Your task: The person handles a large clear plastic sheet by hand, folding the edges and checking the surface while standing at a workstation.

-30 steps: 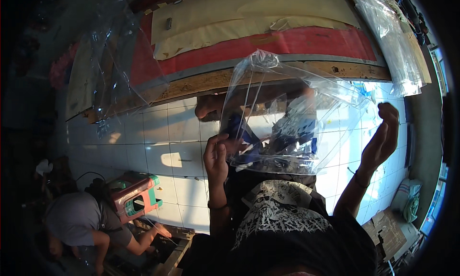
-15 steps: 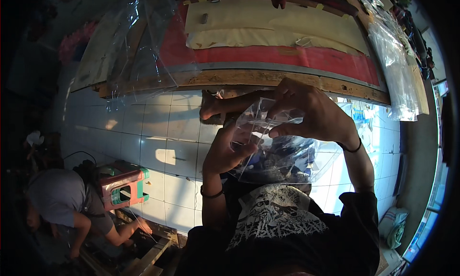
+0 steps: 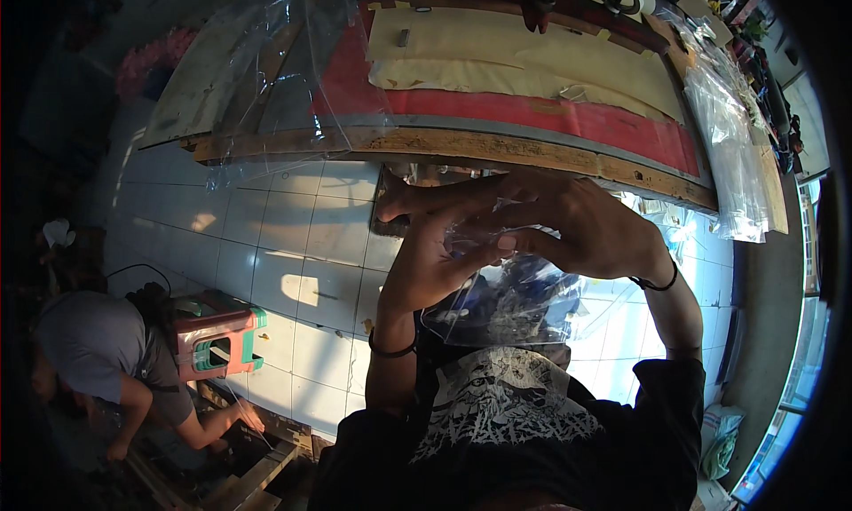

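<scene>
A clear plastic sheet or bag (image 3: 501,307) hangs crinkled between my two hands, in front of my body. My left hand (image 3: 435,267) grips it from the left side, the thumb pointing right. From the right, my right hand (image 3: 581,231) arches over the plastic's upper part, fingers curled down and thumb pressed near the left thumb. Both hands almost meet, covering much of the gathered upper edge. The lower part fans out above my lap, and the floor shows through it.
Ahead stands a wood-edged workbench (image 3: 461,144) with a red and cream surface. Clear plastic sheets (image 3: 293,94) drape over its left part, and more plastic (image 3: 723,147) lies at its right end. A red-green stool (image 3: 217,338) and a crouching person (image 3: 106,351) are at left.
My hands have come closer together. The plastic's upper part, held open as a loop before, is now gathered and mostly hidden under my fingers. The view has shifted slightly.
</scene>
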Action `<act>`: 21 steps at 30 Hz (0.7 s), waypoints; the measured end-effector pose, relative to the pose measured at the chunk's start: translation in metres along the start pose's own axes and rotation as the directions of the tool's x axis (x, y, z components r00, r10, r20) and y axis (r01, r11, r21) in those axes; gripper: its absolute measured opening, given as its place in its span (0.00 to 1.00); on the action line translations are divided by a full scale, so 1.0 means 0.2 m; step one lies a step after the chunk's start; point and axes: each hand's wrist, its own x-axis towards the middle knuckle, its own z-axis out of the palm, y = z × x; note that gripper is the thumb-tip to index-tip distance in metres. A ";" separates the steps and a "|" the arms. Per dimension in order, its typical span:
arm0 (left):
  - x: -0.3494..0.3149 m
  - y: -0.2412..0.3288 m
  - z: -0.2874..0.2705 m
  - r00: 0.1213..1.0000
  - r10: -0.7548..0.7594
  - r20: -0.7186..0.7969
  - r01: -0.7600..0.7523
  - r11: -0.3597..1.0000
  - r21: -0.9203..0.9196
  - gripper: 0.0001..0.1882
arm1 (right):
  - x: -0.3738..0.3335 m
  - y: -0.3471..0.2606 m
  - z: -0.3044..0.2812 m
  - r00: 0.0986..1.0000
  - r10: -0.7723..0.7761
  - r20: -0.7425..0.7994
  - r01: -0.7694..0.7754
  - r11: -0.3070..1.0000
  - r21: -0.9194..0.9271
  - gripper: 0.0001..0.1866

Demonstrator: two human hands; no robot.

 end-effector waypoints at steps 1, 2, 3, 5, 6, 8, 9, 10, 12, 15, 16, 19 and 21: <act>0.00 0.01 0.00 0.999 -0.033 -0.013 0.031 0.992 -0.124 0.24 | 0.00 0.00 0.00 1.000 -0.025 -0.018 0.025 1.000 0.016 0.15; -0.02 0.02 0.01 0.997 -0.068 -0.024 0.060 0.967 -0.247 0.23 | 0.00 -0.01 0.00 0.998 -0.050 -0.033 0.051 0.998 0.033 0.14; -0.02 0.02 0.01 0.994 -0.102 -0.032 0.084 0.927 -0.366 0.22 | 0.00 -0.01 -0.01 0.996 -0.075 -0.049 0.077 0.996 0.049 0.14; -0.04 0.01 0.01 0.993 -0.034 -0.116 -0.002 0.954 -0.299 0.18 | 0.00 -0.01 0.01 0.994 -0.090 -0.065 0.091 0.996 0.019 0.13; -0.05 0.00 0.01 0.988 0.001 -0.154 -0.041 0.964 -0.262 0.16 | 0.00 -0.01 0.01 0.992 -0.097 -0.075 0.098 0.995 0.006 0.12; -0.08 -0.03 -0.05 0.992 0.047 -0.114 -0.061 0.990 -0.127 0.14 | 0.00 -0.01 0.01 0.992 -0.100 -0.080 0.104 0.993 0.053 0.11; -0.09 -0.04 -0.07 0.994 0.067 -0.088 -0.072 0.996 -0.060 0.13 | 0.00 -0.01 0.00 0.992 -0.098 -0.084 0.105 0.992 0.077 0.10; -0.09 -0.04 -0.08 0.993 0.062 -0.100 -0.065 0.997 -0.032 0.12 | 0.00 0.00 0.00 0.991 -0.091 -0.097 0.100 0.990 0.096 0.10; -0.08 0.00 -0.09 0.992 0.054 -0.116 -0.052 0.998 0.024 0.11 | -0.01 0.01 -0.01 0.989 -0.072 -0.131 0.089 0.987 0.132 0.09; -0.05 0.02 -0.09 0.990 -0.013 -0.138 0.011 1.000 -0.015 0.10 | -0.02 0.00 -0.03 0.974 -0.040 -0.225 0.070 0.989 0.129 0.08; -0.04 0.02 -0.08 0.990 -0.037 -0.138 0.031 0.999 -0.043 0.10 | -0.03 0.00 -0.03 0.976 -0.026 -0.216 0.058 0.988 0.143 0.08; -0.01 0.04 -0.07 0.985 -0.078 -0.153 0.060 0.991 -0.116 0.10 | -0.04 0.03 -0.05 0.975 -0.034 -0.218 0.070 0.985 0.160 0.08; 0.02 0.05 -0.04 0.984 -0.067 -0.168 0.038 0.985 -0.168 0.10 | -0.05 0.06 -0.05 0.961 -0.078 -0.265 0.117 0.984 0.132 0.07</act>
